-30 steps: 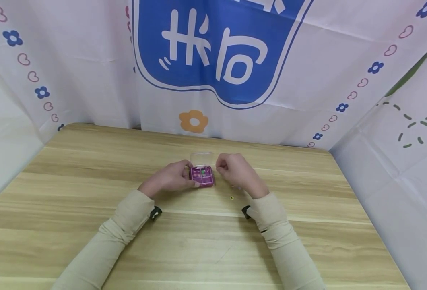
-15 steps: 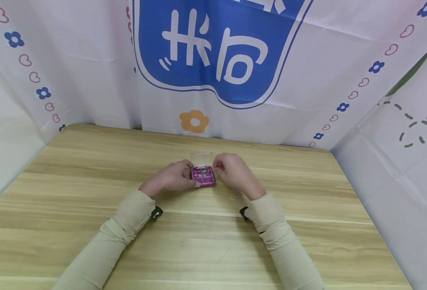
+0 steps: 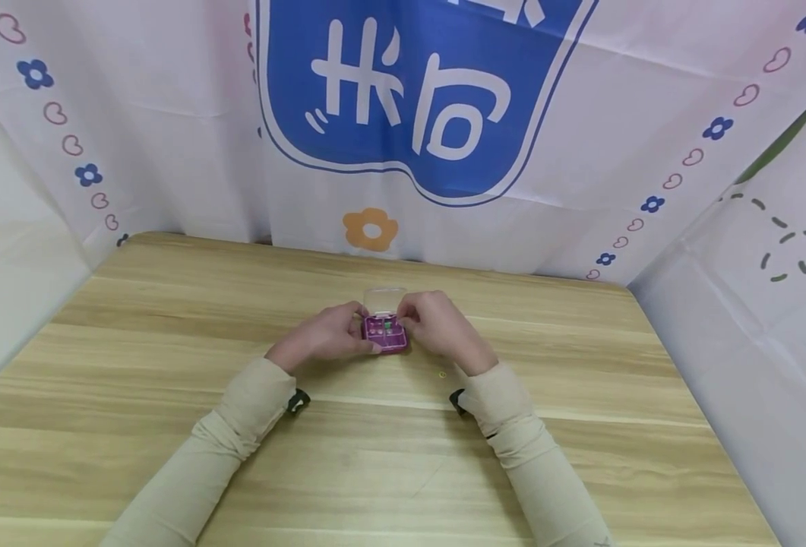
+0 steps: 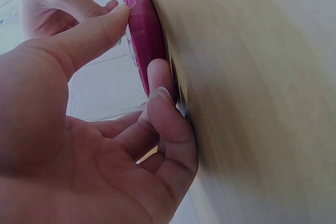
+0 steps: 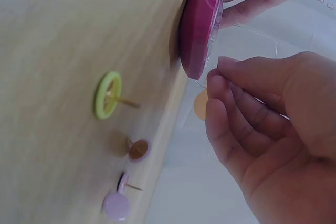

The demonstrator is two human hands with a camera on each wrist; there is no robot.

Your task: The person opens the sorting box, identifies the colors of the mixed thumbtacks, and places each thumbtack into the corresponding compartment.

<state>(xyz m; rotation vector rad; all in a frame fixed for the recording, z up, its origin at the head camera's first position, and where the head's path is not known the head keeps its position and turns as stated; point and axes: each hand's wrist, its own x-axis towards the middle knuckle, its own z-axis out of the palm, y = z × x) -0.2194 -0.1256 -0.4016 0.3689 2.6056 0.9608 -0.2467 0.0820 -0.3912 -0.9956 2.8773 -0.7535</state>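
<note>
Right hand (image 3: 434,325) has neared the case (image 3: 387,343), pinched fingertips (image 5: 231,65) hiding any load; left hand (image 3: 329,333) grips the case.

Box (image 3: 394,350) set on the desk (image 3: 375,471), between left hand (image 3: 334,332) and right hand (image 3: 437,323).
The raised lid (image 3: 385,300) is hinged along the box's rear edge, and small pieces (image 3: 387,325) are held in both rear compartments; at front right of the box, a tack (image 3: 442,374) is placed on the desk (three more tacks (image 5: 139,150) are shown near it by the right wrist view), while a cloth (image 3: 191,152) is hung behind the desk.
</note>
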